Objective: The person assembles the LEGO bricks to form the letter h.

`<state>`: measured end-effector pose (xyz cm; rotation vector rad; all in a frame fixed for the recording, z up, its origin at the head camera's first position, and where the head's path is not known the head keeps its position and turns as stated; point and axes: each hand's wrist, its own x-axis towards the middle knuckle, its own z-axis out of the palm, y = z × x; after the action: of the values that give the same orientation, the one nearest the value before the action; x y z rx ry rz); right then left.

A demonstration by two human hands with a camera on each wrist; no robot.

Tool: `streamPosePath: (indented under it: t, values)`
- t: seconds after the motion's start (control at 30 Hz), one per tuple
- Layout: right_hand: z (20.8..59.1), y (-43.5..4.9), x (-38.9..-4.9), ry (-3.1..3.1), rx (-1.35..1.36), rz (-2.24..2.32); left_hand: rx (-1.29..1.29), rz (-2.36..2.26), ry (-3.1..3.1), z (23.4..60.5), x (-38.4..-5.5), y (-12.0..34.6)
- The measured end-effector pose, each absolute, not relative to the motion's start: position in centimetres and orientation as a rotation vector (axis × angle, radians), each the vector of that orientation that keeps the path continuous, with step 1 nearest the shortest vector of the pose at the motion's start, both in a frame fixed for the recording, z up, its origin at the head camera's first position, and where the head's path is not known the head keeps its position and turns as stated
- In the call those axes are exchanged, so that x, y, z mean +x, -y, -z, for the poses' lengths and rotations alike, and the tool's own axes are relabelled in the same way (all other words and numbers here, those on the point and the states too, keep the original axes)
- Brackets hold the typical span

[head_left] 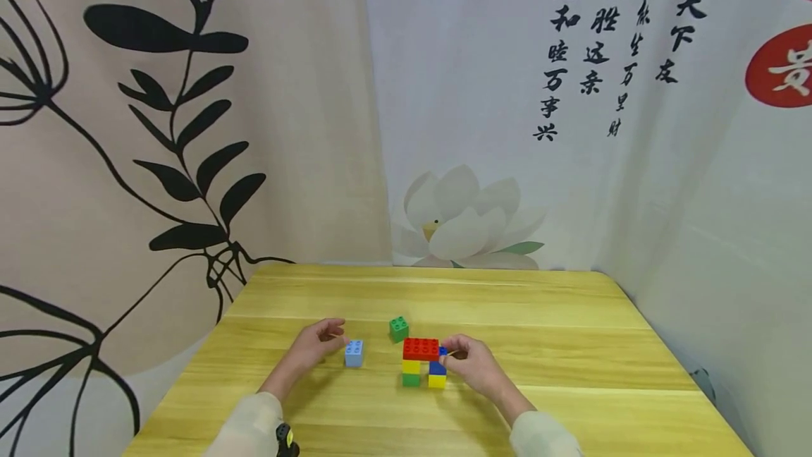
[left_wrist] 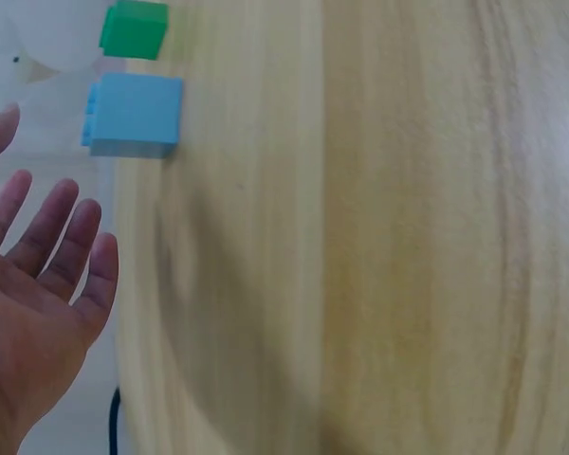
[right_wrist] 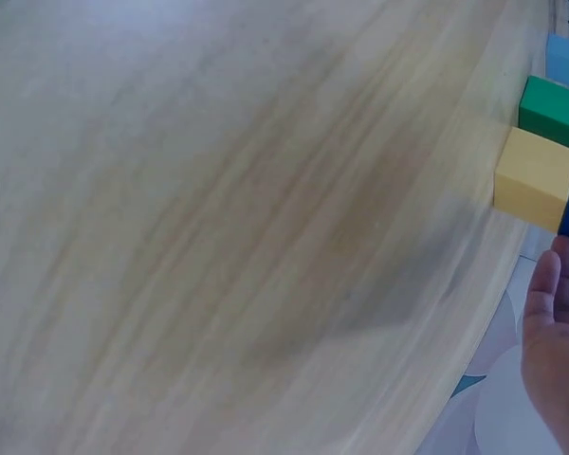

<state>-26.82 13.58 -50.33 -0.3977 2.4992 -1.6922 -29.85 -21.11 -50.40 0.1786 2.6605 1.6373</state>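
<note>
A small arch of toy building bricks stands on the table. Its top is a red brick (head_left: pixel 421 349), bridging a yellow-over-green left leg and a right leg with a dark blue brick (head_left: pixel 437 367) over a yellow brick (right_wrist: pixel 536 178). My right hand (head_left: pixel 472 367) is at the arch's right side, thumb and forefinger pinching the end of the dark blue brick. Fingers of my left hand (head_left: pixel 316 344) are spread and loosely bent, holding nothing, just left of a light blue brick (head_left: pixel 354 353). A loose green brick (head_left: pixel 399 328) lies behind the arch.
The wooden table (head_left: pixel 539 309) has its far edge near a curtain (head_left: pixel 317 125) printed with plants, a lotus and writing. A black band with a yellow spot (head_left: pixel 288 439) sits by the left sleeve (head_left: pixel 247 429).
</note>
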Motion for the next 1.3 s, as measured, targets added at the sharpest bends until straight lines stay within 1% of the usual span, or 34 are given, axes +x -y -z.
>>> streamPosePath:
  t: [0.5,0.77,1.3]
  values:
    - [50.2,-13.8,-27.1,-2.5,-0.396,1.66,0.184,-1.58,-2.609,52.6,-30.3,22.0]
    - [50.1,-13.6,-26.8,-2.485,-0.4,1.701,0.246,-1.574,-2.557,53.0,-30.5,22.0]
    - [50.4,-13.8,-27.0,-2.481,-0.399,1.715,0.218,-1.571,-2.557,53.1,-30.4,21.4]
